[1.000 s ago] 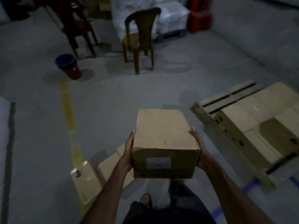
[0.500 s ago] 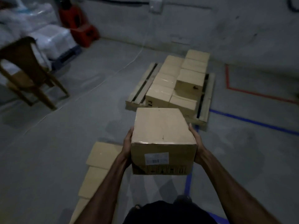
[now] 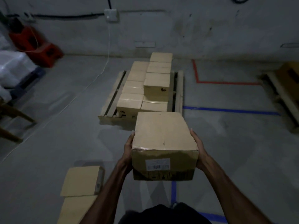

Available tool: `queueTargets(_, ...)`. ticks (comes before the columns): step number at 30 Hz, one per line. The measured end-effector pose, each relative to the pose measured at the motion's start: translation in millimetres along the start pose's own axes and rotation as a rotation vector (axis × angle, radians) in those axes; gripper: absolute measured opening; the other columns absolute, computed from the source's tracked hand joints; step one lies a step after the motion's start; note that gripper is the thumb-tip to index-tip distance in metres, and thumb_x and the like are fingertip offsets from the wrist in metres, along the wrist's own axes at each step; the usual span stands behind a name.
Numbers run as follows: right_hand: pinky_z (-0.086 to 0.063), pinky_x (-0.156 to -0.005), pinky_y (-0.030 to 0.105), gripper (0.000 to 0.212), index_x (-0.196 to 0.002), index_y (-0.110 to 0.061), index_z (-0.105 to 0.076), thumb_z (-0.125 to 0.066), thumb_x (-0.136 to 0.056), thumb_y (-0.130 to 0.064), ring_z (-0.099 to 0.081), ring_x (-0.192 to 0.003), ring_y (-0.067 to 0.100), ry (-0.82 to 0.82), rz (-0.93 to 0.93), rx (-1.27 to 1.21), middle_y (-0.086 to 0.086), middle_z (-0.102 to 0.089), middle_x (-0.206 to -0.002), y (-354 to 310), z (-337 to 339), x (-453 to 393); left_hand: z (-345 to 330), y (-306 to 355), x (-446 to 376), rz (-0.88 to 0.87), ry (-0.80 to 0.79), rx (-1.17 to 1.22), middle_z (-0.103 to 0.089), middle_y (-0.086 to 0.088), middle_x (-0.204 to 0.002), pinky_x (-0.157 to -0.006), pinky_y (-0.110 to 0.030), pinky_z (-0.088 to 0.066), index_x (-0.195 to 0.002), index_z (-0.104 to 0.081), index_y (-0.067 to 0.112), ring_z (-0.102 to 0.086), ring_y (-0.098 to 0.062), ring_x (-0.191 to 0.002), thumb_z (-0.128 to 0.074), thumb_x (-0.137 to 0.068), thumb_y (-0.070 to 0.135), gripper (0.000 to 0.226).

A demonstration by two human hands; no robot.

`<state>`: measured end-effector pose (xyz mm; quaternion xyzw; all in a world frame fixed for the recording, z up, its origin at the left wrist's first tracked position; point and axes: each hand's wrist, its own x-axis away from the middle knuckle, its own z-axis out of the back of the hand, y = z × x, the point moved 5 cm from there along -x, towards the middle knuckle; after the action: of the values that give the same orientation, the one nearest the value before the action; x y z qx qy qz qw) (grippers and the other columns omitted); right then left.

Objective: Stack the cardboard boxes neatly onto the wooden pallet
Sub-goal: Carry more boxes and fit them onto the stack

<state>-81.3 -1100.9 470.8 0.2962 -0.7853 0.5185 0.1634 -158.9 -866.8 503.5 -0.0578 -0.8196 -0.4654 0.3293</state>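
I hold a brown cardboard box (image 3: 162,139) in front of me at waist height, a white barcode label on its near face. My left hand (image 3: 128,148) presses its left side and my right hand (image 3: 199,151) presses its right side. Straight ahead on the floor lies the wooden pallet (image 3: 179,92) with several stacked cardboard boxes (image 3: 157,84); the right row is two layers high at the front. The held box hides the pallet's near right corner. Two more loose boxes (image 3: 80,181) lie on the floor at my lower left.
Grey concrete floor with blue tape lines (image 3: 229,110) and a red tape corner (image 3: 196,76). A second pallet with a box (image 3: 286,81) sits at far right. At the left are a wooden chair (image 3: 9,113), white wrapped bundles (image 3: 13,65), a red object (image 3: 34,44) and a white cable (image 3: 106,50).
My view has swung right from the chair and bucket toward the pallet, which now lies centred ahead and closer. The box stays gripped between both hands.
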Motion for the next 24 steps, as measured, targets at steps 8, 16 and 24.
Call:
queueTargets(8,-0.062,-0.069,0.030,0.053,-0.128,-0.008,-0.068,-0.042,-0.107,-0.049,-0.076,-0.087,0.024,0.092,0.042,-0.087,0.014,-0.078,-0.106,-50.2,78.3,-20.0,-90.0,-14.9,-49.0,0.081,-0.072,-0.053,-0.079,-0.014,-0.092,-0.064,-0.031,-0.061,-0.112,-0.069,0.007,-0.077,-0.024,-0.077,-0.035,-0.109,0.048,0.053)
queueTargets(16,-0.061,-0.065,0.028,0.047,-0.120,-0.012,-0.070,-0.039,-0.109,-0.046,-0.077,-0.085,0.022,0.180,0.070,-0.163,0.012,-0.079,-0.107,-105.1,109.1,-72.9,-153.5,5.9,-134.5,0.167,-0.139,-0.081,-0.072,-0.025,-0.115,-0.087,-0.042,-0.059,-0.126,-0.068,0.002,-0.072,-0.033,-0.096,-0.050,-0.100,0.053,0.060)
queueTargets(24,-0.056,-0.083,0.040,0.050,-0.124,-0.017,-0.070,-0.039,-0.107,-0.052,-0.076,-0.094,0.025,0.292,0.150,-0.174,0.011,-0.077,-0.114,-188.0,126.1,-137.1,-238.9,56.2,-242.8,0.158,-0.307,-0.192,-0.070,-0.024,-0.112,-0.083,-0.041,-0.058,-0.133,-0.063,0.001,-0.070,-0.032,-0.094,-0.043,-0.105,0.048,0.058)
